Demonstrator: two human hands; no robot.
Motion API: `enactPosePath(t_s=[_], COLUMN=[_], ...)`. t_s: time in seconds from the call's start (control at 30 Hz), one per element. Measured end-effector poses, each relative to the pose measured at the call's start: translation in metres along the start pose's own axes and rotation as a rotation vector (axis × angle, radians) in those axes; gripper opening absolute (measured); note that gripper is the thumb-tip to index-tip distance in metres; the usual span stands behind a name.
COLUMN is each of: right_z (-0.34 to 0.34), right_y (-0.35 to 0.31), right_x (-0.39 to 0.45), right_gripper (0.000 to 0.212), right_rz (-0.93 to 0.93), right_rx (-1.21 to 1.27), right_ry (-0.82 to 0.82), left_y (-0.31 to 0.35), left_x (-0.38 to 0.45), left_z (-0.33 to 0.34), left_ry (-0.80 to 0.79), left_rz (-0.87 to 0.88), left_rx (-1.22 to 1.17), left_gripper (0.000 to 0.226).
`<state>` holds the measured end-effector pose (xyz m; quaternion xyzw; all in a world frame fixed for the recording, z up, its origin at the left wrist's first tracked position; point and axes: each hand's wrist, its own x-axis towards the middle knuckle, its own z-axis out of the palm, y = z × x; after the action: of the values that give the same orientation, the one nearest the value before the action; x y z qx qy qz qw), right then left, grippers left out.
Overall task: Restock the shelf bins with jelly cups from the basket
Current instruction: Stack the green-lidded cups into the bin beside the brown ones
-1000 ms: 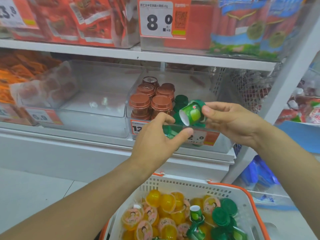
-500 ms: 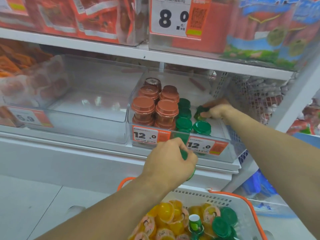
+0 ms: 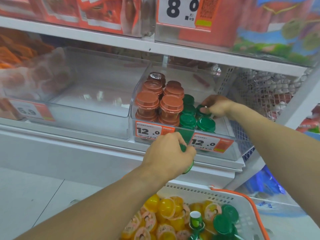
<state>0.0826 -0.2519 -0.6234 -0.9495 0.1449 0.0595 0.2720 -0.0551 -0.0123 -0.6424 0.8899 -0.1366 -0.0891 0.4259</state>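
Right hand (image 3: 216, 106) pinches a green cup (image 3: 201, 110) inside the clear bin (image 3: 230, 149); left hand (image 3: 168, 153) grips green cups (image 3: 187, 168) above the basket (image 3: 245, 207).

Right hand (image 3: 217, 106) inside clear plastic shelf bin (image 3: 230, 148), at two o'clock, fingers pinching a green-lidded jelly cup (image 3: 201, 110) beside upright green cups and stacked brown-lidded cups (image 3: 160, 104). Left hand (image 3: 168, 153) at centre grips another green cup (image 3: 187, 166). White orange-rimmed basket (image 3: 245, 201) at five o'clock holds yellow and green cups.

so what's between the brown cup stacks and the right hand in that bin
Green jelly cups, lids up, fill the gap between the brown cup stacks and the right hand, seen in the head view.
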Motion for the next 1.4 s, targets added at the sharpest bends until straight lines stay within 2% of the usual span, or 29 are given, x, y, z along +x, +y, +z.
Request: enactPosePath(t_s=[0.13,0.23,0.33,0.4,0.47,0.53,0.57,0.6,0.67,0.73,0.8,0.87,0.93,1.03,1.17,1.27,1.4], right_z=[-0.004,-0.006,-0.012,-0.016,-0.015,-0.01,-0.006,-0.003,0.005,0.012,0.017,0.018,0.015,0.005,-0.001,0.0,0.0], right_y=[0.004,0.008,-0.001,-0.013,-0.021,-0.022,-0.021,-0.021,-0.019,-0.018,-0.016,-0.013,-0.014,-0.016,-0.018,-0.02,-0.022], right_x=[-0.003,-0.008,-0.033,-0.07,-0.115,-0.155,-0.168,-0.175,-0.179,-0.179,-0.176,-0.175,-0.175,-0.175,-0.175,-0.176,-0.176], right_gripper=[0.035,0.037,0.033,0.018,0.011,0.027,0.038,0.047,0.056,0.046,0.028,0.02,0.02,0.019,0.028,0.042,0.048], right_rz=[-0.038,-0.107,-0.292,-0.458,-0.566,-0.623,-0.629,-0.624,-0.608,-0.588,-0.512,-0.355,-0.201,-0.111,-0.17,-0.234,-0.39], right_rx=[-0.055,-0.096,-0.117,-0.018,0.166,0.285,0.306,0.311,0.326,0.292,0.33,0.532,0.766,0.822,0.629,0.64,0.475], right_ry=[-0.064,-0.058,0.169,0.262,0.09,-0.184,-0.267,-0.292,-0.226,-0.105,-0.065,-0.118,-0.224,-0.34,-0.375,-0.362,-0.224], left_y=[0.002,0.008,0.01,0.01,0.012,0.015,0.017,0.02,0.026,0.033,0.036,0.034,0.03,0.026,0.025,0.026,0.026], left_x=[0.0,-0.001,-0.004,-0.006,-0.005,-0.005,-0.005,-0.006,-0.009,-0.012,-0.016,-0.016,-0.016,-0.017,-0.017,-0.017,-0.015], left_z=[0.002,-0.002,-0.005,-0.005,-0.005,-0.005,-0.005,-0.004,-0.003,-0.004,-0.006,-0.009,-0.01,-0.011,-0.012,-0.011,-0.009], left_ry=[0.0,-0.071,-0.18,-0.232,-0.249,-0.221,-0.208,-0.207,-0.246,-0.295,-0.329,-0.325,-0.292,-0.242,-0.189,-0.181,-0.17], left_rz=[-0.054,-0.232,-0.355,-0.361,-0.367,-0.379,-0.377,-0.371,-0.348,-0.315,-0.293,-0.254,-0.245,-0.292,-0.317,-0.312,-0.296], left_rx=[-0.069,-0.381,-0.689,-0.787,-0.88,-0.977,-1.026,-1.078,-1.18,-1.256,-1.326,-1.231,-1.014,-0.896,-0.859,-0.866,-0.892], left_gripper=[0.018,0.019,0.023,0.019,0.018,0.023,0.026,0.028,0.034,0.04,0.042,0.037,0.036,0.046,0.06,0.06,0.059])
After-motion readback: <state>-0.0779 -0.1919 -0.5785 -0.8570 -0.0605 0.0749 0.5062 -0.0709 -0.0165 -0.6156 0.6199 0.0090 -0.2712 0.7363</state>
